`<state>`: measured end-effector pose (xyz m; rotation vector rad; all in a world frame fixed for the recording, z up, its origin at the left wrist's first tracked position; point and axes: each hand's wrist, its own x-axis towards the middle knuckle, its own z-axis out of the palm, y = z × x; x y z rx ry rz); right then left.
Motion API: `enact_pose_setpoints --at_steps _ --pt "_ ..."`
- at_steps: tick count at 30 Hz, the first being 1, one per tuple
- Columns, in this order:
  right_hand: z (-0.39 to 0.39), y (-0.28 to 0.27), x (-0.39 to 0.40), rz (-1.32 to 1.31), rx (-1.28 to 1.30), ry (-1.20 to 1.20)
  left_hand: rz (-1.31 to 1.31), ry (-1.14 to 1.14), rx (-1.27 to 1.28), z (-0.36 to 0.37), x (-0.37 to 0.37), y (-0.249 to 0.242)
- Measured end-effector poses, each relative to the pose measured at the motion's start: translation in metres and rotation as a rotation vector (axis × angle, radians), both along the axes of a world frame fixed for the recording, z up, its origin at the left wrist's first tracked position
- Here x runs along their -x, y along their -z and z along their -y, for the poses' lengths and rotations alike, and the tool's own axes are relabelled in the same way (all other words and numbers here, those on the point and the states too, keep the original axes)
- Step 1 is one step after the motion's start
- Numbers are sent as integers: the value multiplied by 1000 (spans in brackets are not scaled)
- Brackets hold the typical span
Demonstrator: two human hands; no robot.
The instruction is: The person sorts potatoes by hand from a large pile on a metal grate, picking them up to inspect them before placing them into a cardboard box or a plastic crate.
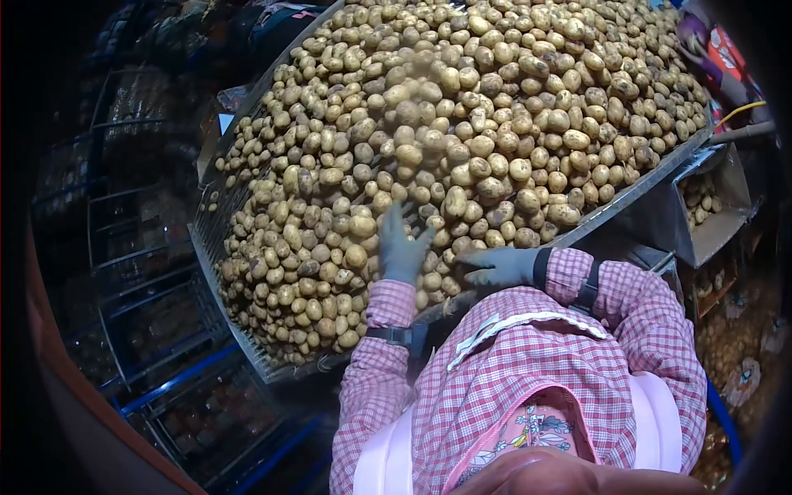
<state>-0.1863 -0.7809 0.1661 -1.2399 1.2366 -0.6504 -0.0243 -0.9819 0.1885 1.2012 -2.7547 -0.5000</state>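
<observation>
A large heap of pale brown potatoes covers a wide metal-edged sorting table in front of me. My left hand, in a grey-blue glove, reaches over the near part of the heap. Its fingers are spread against the potatoes and hold none that I can see. Beside the table's near edge, my right hand, gloved alike, points leftward with its fingers stretched out. It is nearest the potatoes at the rim, and nothing shows in its grasp.
A cardboard box with potatoes stands below the table's right edge. At the far right, another person's purple glove is by the heap. Dark metal racks line the left. A blue bar runs beside me at lower right.
</observation>
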Motion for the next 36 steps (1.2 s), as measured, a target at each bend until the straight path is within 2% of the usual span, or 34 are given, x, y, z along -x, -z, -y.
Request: enact_pose_setpoints --at_steps 2,4,7,10,12,14,16,18,19,22,23,24,27,31,34,35,36 --pt "3 11 -7 -28 29 -2 -192 80 -385 -3 17 29" --pt "2 14 -11 -37 83 24 -62 -114 -327 -18 46 32" --pt "7 -6 -1 -40 64 38 -74 -209 -356 -24 56 29" --pt "14 -10 7 9 104 40 -200 -208 -413 -19 59 36" --pt "27 -9 24 -199 201 -44 -244 -184 -305 -18 71 42" --pt "36 1 53 -438 323 -99 -332 -160 -372 -15 89 35" --pt "31 5 80 -515 389 29 -359 -237 -461 -15 118 32" --pt "32 -4 117 -475 255 52 -426 -276 -587 -22 139 32" --pt "29 4 129 -511 250 106 -527 -200 -591 -25 149 35" --pt "38 -15 173 -455 -75 13 -677 -101 -575 -21 180 68" --pt "35 -16 178 -502 100 103 -700 -74 -547 -19 194 75" --pt "34 -17 187 -515 48 112 -722 -47 -518 -17 208 82" --pt "35 -39 222 -552 -146 154 -350 15 -456 -14 246 96" --pt "33 -21 288 -580 -309 423 9 138 -377 -13 313 96" --pt "38 -7 332 -462 -286 386 264 252 -296 -7 367 82" --pt "33 9 342 -500 -103 449 363 299 -264 -6 386 77" --pt "35 15 356 -547 -127 455 452 346 -230 -5 405 74"
